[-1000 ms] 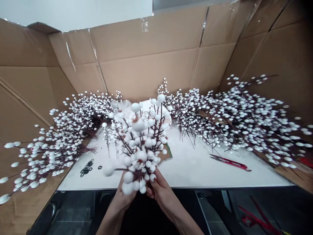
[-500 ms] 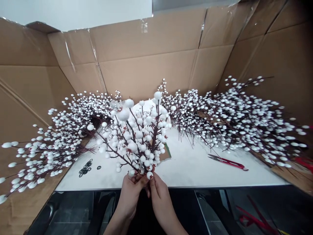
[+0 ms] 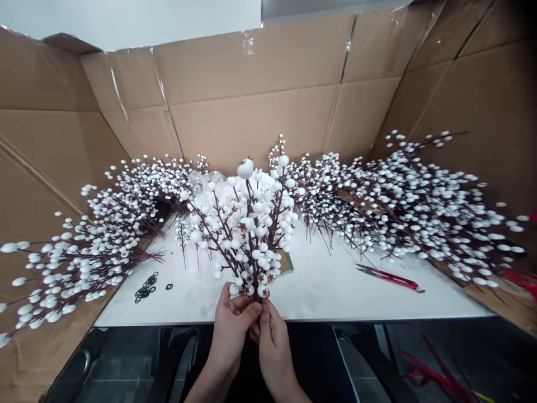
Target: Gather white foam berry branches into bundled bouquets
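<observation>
I hold a bunch of white-berry branches [image 3: 247, 224] with dark red-brown stems upright over the front edge of the white table [image 3: 327, 291]. My left hand [image 3: 232, 324] and my right hand [image 3: 272, 333] are both closed around the gathered stems at the bottom, side by side and touching. The berry heads fan out above my fingers.
Piles of the same white-berry branches lie at the left [image 3: 84, 252] and at the right [image 3: 403, 201]. Red-handled snips [image 3: 392, 277] rest on the table to the right. Small black rings [image 3: 146, 288] lie at the left. Cardboard walls [image 3: 260, 95] surround the table.
The bunch has swung from tilted toward me to upright and drawn tighter. My hands have closed together on the stems and shifted slightly right.
</observation>
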The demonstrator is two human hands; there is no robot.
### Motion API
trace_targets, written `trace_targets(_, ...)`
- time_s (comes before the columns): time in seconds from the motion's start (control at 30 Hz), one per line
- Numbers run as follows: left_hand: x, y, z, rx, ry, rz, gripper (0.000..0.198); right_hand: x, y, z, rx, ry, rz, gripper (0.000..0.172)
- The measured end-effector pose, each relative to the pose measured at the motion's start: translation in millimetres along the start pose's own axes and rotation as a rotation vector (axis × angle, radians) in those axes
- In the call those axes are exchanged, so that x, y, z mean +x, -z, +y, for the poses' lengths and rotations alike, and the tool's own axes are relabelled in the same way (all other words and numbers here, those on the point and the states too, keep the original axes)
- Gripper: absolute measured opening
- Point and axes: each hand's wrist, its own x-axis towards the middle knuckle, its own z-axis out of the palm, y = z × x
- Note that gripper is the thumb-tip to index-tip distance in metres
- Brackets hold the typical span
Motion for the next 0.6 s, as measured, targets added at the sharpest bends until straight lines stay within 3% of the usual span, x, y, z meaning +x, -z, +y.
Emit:
trace_targets(0.23,4.0,8.2,13.0,0.011,0.037,-0.168,0.032,-0.8,-2.1,-5.7,0.016,-0.069,0.003,0.047)
trace_targets(0.37,3.4,9.3,12.2,0.006,0.108,-0.178,0.035,0.4,-0.5,-4.7,-0.008,-0.011,0.01,0.043)
trace_targets(0.6,-1.1,5.8,17.1,-0.033,0.135,-0.19,0.041,-3.3,7.4,-1.6,-0.072,0.039,-0.122,0.038)
